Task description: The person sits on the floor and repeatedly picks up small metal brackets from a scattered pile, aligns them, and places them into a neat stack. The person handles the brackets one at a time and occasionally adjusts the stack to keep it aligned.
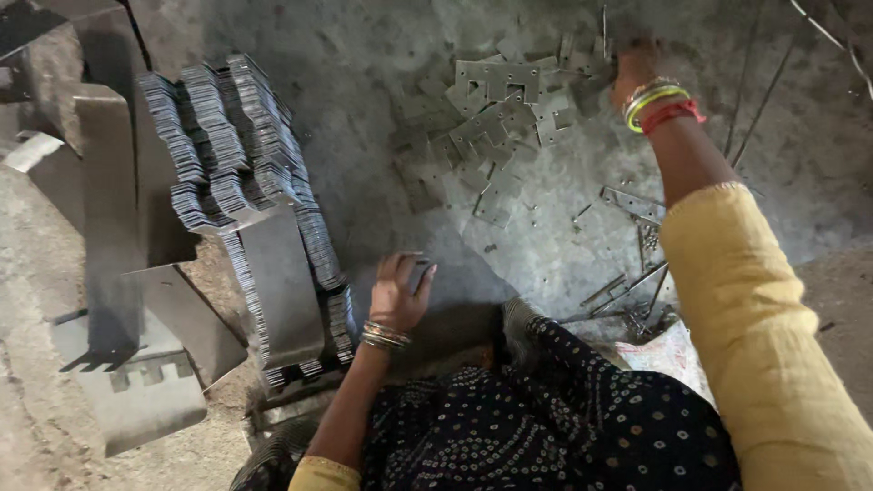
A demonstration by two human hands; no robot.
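The left hand (397, 293) pinches one small plate (419, 270) just beside the full rows of stacked plates (238, 145) at 9 o'clock, while the right hand (634, 68) reaches, its grip hidden, into the loose pile (496, 105) at 12 o'clock, so many plates seem left.

A small grey metal plate (417, 270) sits pinched upright near the stacked rows; flat notched grey plates (496, 100) lie scattered, overlapping, on the floor.
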